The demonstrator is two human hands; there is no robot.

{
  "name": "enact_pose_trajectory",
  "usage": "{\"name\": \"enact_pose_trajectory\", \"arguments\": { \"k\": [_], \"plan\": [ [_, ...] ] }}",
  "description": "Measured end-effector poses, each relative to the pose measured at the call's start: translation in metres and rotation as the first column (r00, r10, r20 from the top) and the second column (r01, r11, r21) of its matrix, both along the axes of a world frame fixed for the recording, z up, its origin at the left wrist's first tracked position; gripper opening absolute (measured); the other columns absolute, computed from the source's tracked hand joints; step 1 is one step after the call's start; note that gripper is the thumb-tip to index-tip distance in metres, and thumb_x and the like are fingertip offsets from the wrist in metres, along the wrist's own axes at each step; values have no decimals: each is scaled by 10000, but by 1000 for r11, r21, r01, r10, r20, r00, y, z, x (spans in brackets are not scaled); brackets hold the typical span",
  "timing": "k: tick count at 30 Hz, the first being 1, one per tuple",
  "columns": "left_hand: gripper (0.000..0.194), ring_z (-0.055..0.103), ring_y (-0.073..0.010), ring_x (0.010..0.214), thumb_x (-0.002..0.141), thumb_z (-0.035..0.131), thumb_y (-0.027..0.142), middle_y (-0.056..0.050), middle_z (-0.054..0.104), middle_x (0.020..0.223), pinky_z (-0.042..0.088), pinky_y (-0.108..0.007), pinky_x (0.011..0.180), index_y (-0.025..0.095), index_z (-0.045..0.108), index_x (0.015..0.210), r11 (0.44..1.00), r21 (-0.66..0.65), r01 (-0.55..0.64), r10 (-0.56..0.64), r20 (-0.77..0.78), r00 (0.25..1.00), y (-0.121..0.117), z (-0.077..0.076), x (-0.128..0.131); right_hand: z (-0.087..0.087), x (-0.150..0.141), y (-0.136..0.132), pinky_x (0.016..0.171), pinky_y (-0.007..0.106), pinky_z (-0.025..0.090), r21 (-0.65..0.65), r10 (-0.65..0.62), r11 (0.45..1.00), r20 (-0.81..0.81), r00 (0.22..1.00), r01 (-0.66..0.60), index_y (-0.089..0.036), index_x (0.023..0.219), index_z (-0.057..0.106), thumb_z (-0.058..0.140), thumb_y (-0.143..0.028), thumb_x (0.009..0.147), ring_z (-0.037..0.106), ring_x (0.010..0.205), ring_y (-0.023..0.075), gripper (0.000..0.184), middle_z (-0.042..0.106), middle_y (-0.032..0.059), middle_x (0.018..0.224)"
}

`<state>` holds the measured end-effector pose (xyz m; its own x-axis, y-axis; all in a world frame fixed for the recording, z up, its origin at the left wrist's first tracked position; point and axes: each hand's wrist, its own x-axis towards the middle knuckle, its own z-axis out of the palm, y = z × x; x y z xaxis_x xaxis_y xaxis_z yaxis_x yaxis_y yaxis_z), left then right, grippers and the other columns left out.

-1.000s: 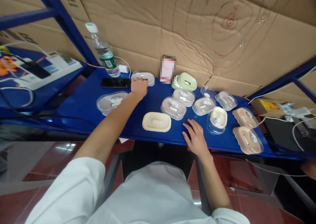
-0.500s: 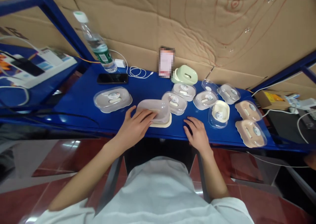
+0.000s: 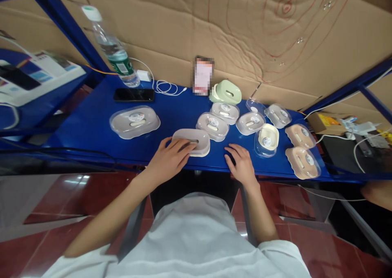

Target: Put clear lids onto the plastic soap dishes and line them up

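A pale lilac soap dish (image 3: 200,147) with a slot in its middle lies at the table's front edge. My left hand (image 3: 168,157) is closed on its left part, fingers over the top and thumb by the near side. The covered fingertips hide some of the dish. To its right, my right hand (image 3: 241,163) rests on the blue table (image 3: 147,147), fingers apart and nothing in them. Just behind the held dish sits a grey soap dish (image 3: 219,133) under a clear cover. Another covered grey dish (image 3: 121,125) lies to the left.
More covered dishes stand right: grey (image 3: 249,127), cream (image 3: 272,133) and beige (image 3: 301,170). Green dishes (image 3: 234,88) are at the back beside a propped phone (image 3: 202,78). A water bottle (image 3: 121,67), black phone (image 3: 134,94) and white cable (image 3: 167,88) occupy the back left.
The lilac dish, tilted above a cream base before, now lies flat and lower, with my left hand still on it. My right hand stays on the table. The view has shifted slightly.
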<state>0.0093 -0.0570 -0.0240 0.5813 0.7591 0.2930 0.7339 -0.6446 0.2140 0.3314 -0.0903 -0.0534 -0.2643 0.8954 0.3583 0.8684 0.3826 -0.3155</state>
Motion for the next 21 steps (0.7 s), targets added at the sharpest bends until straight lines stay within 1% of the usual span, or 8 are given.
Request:
{"name": "enact_pose_trajectory", "arguments": {
  "k": [5, 8, 10, 12, 14, 17, 19, 21],
  "plan": [
    [384, 664, -305, 1311, 1067, 485, 209, -98, 732, 1393, 401, -566, 1166, 262, 688, 1389, 998, 51, 24, -26, 37, 999, 0, -3, 3, 0, 2, 0, 1154, 539, 489, 2, 0, 1000, 2, 1000, 0, -208, 1376, 699, 518, -367, 1114, 628, 1348, 324, 356, 703, 128, 1416],
    [383, 665, -311, 1317, 1075, 492, 209, -93, 733, 1402, 412, -575, 1156, 261, 680, 1405, 997, 70, 43, -45, 26, 999, -1, -4, 4, 4, -2, -3, 1168, 557, 488, 32, 27, 999, -4, 1000, -27, -230, 1479, 635, 511, -347, 1114, 599, 1410, 331, 402, 646, 139, 1512],
    [389, 668, -306, 1319, 1084, 491, 207, -91, 731, 1410, 422, -572, 1150, 258, 662, 1430, 995, 75, 71, -73, 20, 997, -3, -5, 6, 8, -10, -5, 1195, 558, 475, 58, 89, 994, -22, 996, -88, -263, 1577, 542, 513, -342, 1114, 533, 1496, 325, 471, 550, 136, 1624],
    [390, 675, -296, 1316, 1093, 498, 216, -96, 729, 1415, 435, -555, 1148, 247, 645, 1453, 991, 82, 101, -104, 31, 994, -5, -7, 6, 11, -24, -6, 1223, 546, 460, 55, 178, 983, -23, 984, -177, -292, 1632, 471, 530, -351, 1111, 469, 1556, 309, 527, 461, 120, 1699],
    [385, 682, -288, 1314, 1096, 515, 231, -103, 729, 1418, 446, -533, 1158, 236, 639, 1461, 988, 92, 126, -132, 58, 990, -7, -10, 6, 12, -38, -5, 1248, 529, 439, 27, 263, 964, 5, 965, -264, -294, 1633, 472, 545, -356, 1110, 443, 1577, 292, 532, 436, 107, 1718],
    [402, 674, -282, 1341, 1090, 537, 238, -108, 713, 1450, 439, -517, 1199, 224, 622, 1483, 986, 95, 140, -150, 110, 982, -10, -17, 3, 11, -54, 0, 1271, 506, 412, 4, 317, 948, 42, 948, -317, -289, 1559, 575, 556, -351, 1110, 449, 1572, 272, 453, 518, 84, 1666],
    [425, 659, -276, 1372, 1088, 529, 212, -107, 688, 1489, 426, -511, 1228, 217, 602, 1507, 985, 90, 145, -155, 124, 980, -11, -21, 1, 9, -59, 2, 1267, 491, 417, -4, 319, 948, 42, 947, -319, -289, 1493, 643, 563, -345, 1108, 469, 1557, 265, 397, 597, 73, 1598],
    [446, 641, -272, 1400, 1085, 511, 179, -100, 662, 1525, 413, -509, 1249, 221, 589, 1522, 985, 87, 151, -161, 126, 979, -11, -26, -1, 8, -61, 2, 1264, 482, 422, -15, 315, 949, 33, 948, -315, -283, 1454, 677, 557, -332, 1109, 483, 1546, 265, 368, 643, 74, 1546]
  ]
}}
